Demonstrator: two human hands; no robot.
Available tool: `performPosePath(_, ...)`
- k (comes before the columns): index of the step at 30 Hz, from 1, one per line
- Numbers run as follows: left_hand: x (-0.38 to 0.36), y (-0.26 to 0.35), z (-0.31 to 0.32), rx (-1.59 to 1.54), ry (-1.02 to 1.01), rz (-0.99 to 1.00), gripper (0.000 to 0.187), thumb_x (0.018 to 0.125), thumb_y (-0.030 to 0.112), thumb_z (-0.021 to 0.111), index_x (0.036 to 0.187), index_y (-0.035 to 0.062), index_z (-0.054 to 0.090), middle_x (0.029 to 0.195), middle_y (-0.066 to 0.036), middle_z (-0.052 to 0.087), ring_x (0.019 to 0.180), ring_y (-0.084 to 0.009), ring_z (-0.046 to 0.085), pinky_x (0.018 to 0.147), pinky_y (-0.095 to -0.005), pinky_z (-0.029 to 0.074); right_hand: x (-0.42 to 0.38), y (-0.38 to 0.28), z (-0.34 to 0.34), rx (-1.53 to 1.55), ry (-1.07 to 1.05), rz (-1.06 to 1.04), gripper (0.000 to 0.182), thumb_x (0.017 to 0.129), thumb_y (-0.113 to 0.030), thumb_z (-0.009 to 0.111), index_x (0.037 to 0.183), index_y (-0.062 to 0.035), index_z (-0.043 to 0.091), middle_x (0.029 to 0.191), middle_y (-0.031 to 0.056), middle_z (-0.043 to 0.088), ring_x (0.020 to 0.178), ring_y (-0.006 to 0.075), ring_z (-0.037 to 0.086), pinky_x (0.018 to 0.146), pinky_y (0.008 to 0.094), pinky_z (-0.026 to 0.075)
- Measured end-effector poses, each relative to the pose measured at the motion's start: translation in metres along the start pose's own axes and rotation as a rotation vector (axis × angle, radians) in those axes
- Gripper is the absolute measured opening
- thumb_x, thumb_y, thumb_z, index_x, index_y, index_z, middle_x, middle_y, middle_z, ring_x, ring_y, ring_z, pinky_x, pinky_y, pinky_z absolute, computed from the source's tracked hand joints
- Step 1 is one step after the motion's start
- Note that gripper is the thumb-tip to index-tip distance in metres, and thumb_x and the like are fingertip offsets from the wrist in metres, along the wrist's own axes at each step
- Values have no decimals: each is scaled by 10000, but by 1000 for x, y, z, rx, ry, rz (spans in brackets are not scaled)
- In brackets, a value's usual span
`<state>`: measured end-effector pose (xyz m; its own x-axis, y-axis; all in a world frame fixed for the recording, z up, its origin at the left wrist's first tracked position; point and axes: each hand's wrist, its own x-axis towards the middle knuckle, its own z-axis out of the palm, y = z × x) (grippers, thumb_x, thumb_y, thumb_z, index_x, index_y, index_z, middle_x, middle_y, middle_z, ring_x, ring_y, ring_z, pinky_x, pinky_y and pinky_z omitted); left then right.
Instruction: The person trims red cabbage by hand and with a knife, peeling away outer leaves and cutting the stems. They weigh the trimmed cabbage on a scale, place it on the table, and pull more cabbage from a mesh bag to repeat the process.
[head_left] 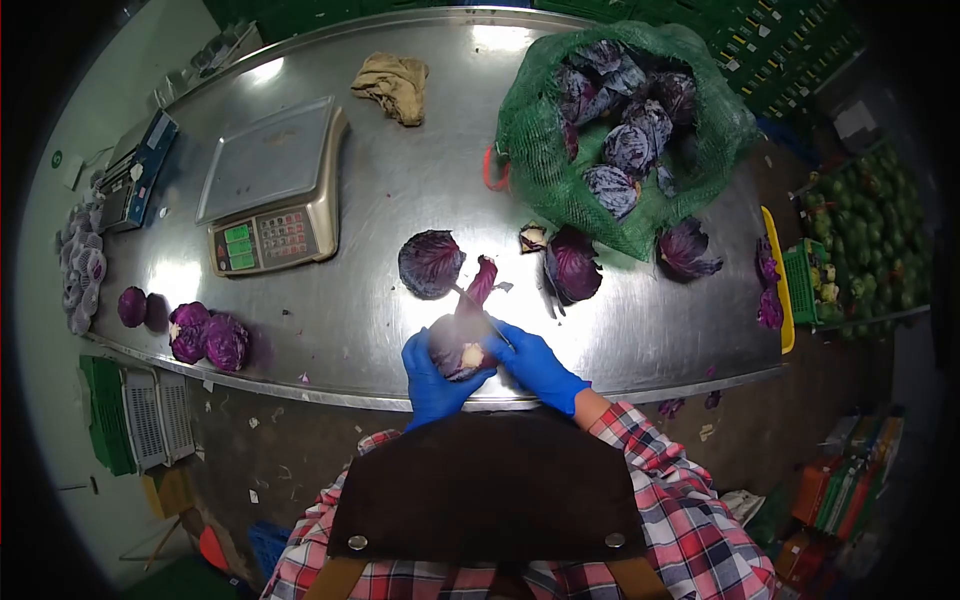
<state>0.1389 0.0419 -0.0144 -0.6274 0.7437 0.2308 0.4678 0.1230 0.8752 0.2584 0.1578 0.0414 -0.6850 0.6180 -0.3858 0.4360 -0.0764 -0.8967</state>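
Note:
A red cabbage (452, 362) with a pale cut stem end is held just above the table's front edge. My left hand (432, 380), in a blue glove, is wrapped round its left side and underside. At its right side, my right hand (538, 366), also gloved, is closed on what looks like a thin knife (496, 328), its handle hidden by the fingers. A blurry spot covers part of the cabbage. Beyond it lie a loose purple leaf (482, 284) and a large outer leaf (431, 264). More dark leaves (574, 266) and a cut stem piece (533, 238) lie to the right.
A green mesh sack (530, 120) of red cabbages stands at the back right. A scale (272, 190) and a crumpled cloth (394, 86) are at back left. Trimmed cabbages (208, 336) sit along the left front edge of the steel table (440, 160). A yellow tray (778, 285) is at right.

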Motion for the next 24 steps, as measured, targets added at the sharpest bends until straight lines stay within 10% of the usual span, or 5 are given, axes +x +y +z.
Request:
performPosePath(9, -6, -2, 2, 0, 51, -29, 955, 514, 250, 878, 1254, 43, 310, 1149, -130, 358, 1046, -258, 456, 872, -369, 422, 13, 17, 3, -134, 17, -95, 519, 908, -428, 451, 1265, -52, 463, 1055, 213, 598, 939, 327, 601, 823, 362, 457)
performPosePath(12, -6, -12, -2, 8, 15, -5, 966, 509, 263, 879, 1256, 41, 308, 1153, -133, 356, 1048, -263, 452, 875, -374, 420, 6, -6, -10, 93, -159, 334, 524, 897, -433, 472, 1251, -46, 476, 1030, 217, 601, 906, 340, 605, 808, 369, 461)
performPosePath(19, -10, -27, 6, -2, 19, -69, 977, 507, 293, 878, 1261, 53, 305, 1167, -140, 358, 1070, -281, 450, 881, -382, 422, -4, 4, 21, -392, 91, -142, 622, 915, -401, 431, 1373, -27, 239, 1042, 241, 578, 913, 379, 594, 813, 400, 455)
performPosePath(24, -7, -15, 6, -68, 43, -103, 977, 507, 309, 877, 1262, 61, 308, 1165, -138, 368, 1059, -295, 460, 883, -383, 424, 5, 16, 14, -410, 75, -162, 580, 924, -443, 383, 1356, -62, 316, 897, 213, 611, 824, 357, 616, 765, 395, 471)
